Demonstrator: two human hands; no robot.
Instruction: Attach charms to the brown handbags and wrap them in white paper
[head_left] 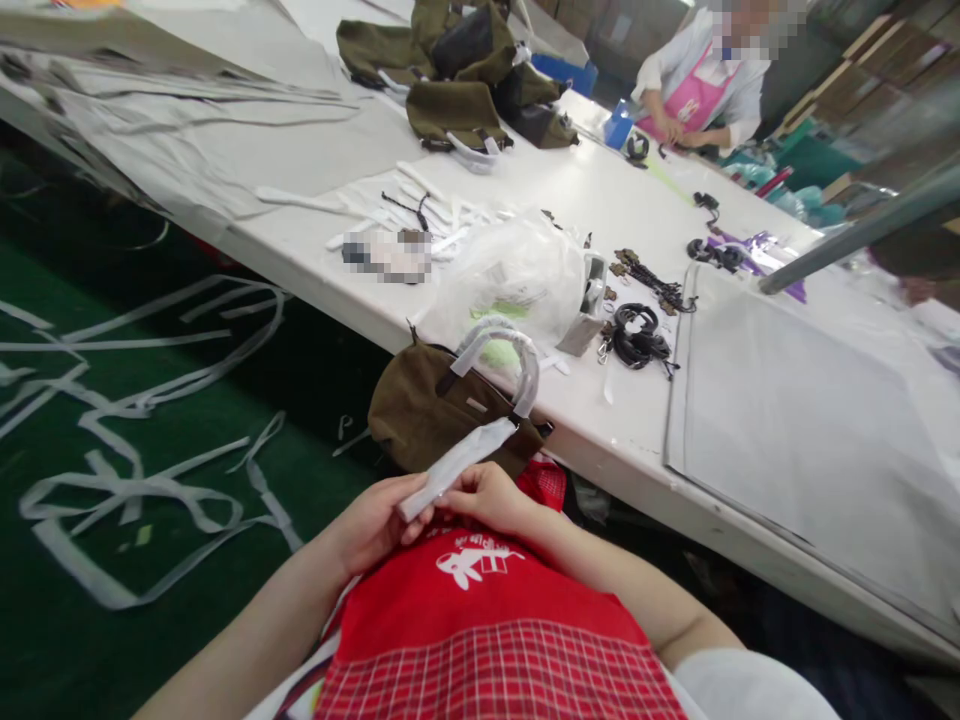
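An olive-brown handbag [409,405] rests against the table's front edge, close to my body. Its curved handle [529,375] is wrapped in whitish, see-through material. From near the base of that handle a flat white wrapping strip [469,457] runs down to my hands. My left hand [386,515] is closed around the strip's lower end, with its fingertips curled under it. Beside it, my right hand [487,495] is closed with thumb and fingers pinched at the strip's lower edge. The far side of the bag and some fingers are hidden.
On the white table [645,410] lie a clear plastic bag [517,265], coiled black straps [637,335] and a pile of olive bags [457,110]. A metal pole [862,225] slants at right. White strips [105,570] litter the green floor. A co-worker [701,90] is across the table.
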